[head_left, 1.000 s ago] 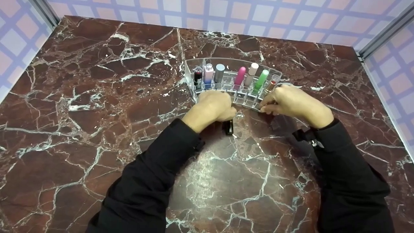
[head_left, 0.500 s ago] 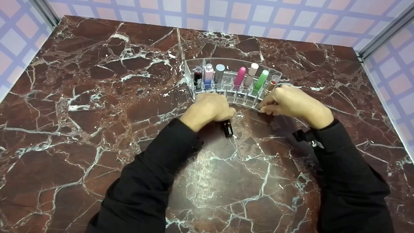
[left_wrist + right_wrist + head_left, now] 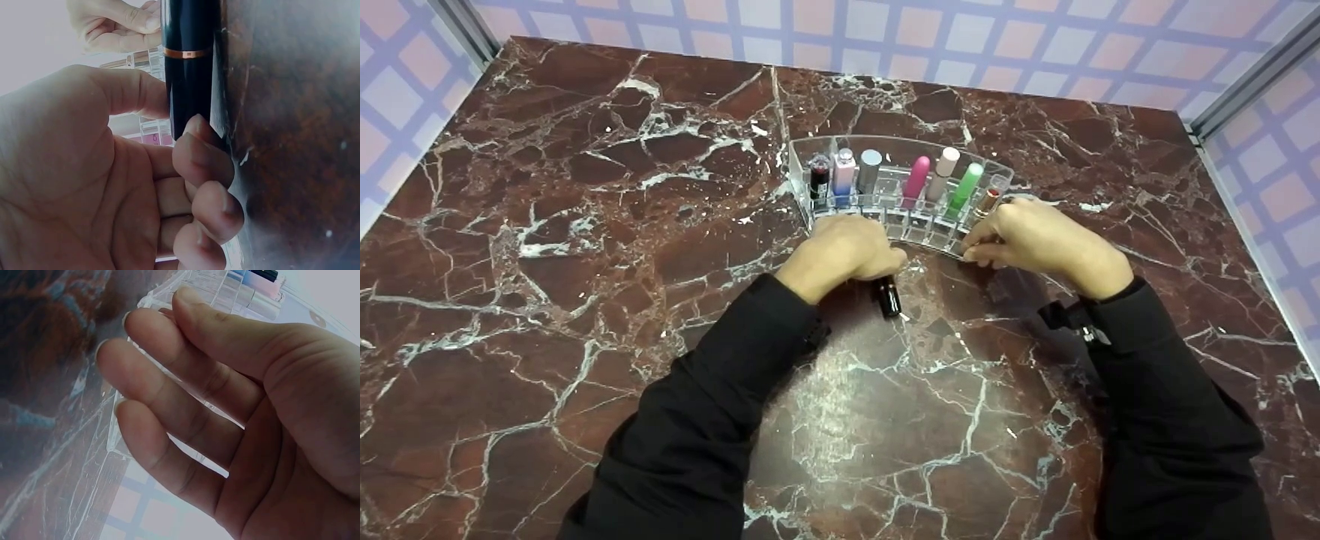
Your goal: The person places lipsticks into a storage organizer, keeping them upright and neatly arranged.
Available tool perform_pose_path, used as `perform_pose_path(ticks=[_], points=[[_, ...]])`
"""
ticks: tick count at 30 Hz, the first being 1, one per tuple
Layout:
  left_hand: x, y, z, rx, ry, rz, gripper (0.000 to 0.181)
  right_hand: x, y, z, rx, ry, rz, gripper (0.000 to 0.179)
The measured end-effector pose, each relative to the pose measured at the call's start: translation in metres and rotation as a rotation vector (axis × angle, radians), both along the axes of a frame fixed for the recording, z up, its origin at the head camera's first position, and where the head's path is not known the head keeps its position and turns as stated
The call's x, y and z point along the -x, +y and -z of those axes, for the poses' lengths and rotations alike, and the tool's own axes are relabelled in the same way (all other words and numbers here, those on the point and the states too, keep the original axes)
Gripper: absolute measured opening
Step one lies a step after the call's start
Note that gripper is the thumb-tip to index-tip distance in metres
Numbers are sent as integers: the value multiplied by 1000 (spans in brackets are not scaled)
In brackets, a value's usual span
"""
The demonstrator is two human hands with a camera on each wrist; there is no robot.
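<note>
In the head view my left hand (image 3: 847, 251) is at the front of a clear, curved lipstick organizer (image 3: 919, 234), covering part of its left side. It pinches a black lipstick tube (image 3: 889, 298) with a thin gold band, whose far end points toward me. The left wrist view shows the thumb and curled fingers around one end of that tube (image 3: 188, 90), close to the tabletop. At the organizer's front right corner my right hand (image 3: 1039, 236) holds the edge between thumb and index finger; the remaining fingers (image 3: 194, 419) are bent loosely alongside.
Standing in the organizer are a dark tube (image 3: 819, 180), a pink-and-blue one (image 3: 844, 176), a grey one (image 3: 869, 172), a magenta one (image 3: 916, 180), a beige one (image 3: 943, 174), a green one (image 3: 964, 187) and a gold one (image 3: 988, 201). Patterned panels (image 3: 885, 37) border the marbled table (image 3: 585, 225).
My left hand has shifted slightly left and toward me. The lipstick tube's free end has tilted, showing more of the tube. My right hand and the organizer look unmoved.
</note>
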State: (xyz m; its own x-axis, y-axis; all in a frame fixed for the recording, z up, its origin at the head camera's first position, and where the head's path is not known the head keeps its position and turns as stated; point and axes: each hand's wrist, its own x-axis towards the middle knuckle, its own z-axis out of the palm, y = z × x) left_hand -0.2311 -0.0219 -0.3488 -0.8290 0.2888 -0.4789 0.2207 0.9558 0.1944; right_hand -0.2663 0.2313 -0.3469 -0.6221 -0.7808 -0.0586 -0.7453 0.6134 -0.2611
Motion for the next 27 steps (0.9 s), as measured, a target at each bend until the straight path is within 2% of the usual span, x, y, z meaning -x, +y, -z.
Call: perform_pose_path(ticks=[8,13,20,27], points=[[1,-1,0,-15,-5,-13,42,1,0,1,-2,-6,0,10],[2,-4,1,-53,6,-15,41,0,0,1,-3,2,3,9],[4,-4,2,-142,-10,-9,46,0,0,1,-2,14,0,8],[6,-4,1,-261,30,-18,46,1,0,2,-6,12,14,9]])
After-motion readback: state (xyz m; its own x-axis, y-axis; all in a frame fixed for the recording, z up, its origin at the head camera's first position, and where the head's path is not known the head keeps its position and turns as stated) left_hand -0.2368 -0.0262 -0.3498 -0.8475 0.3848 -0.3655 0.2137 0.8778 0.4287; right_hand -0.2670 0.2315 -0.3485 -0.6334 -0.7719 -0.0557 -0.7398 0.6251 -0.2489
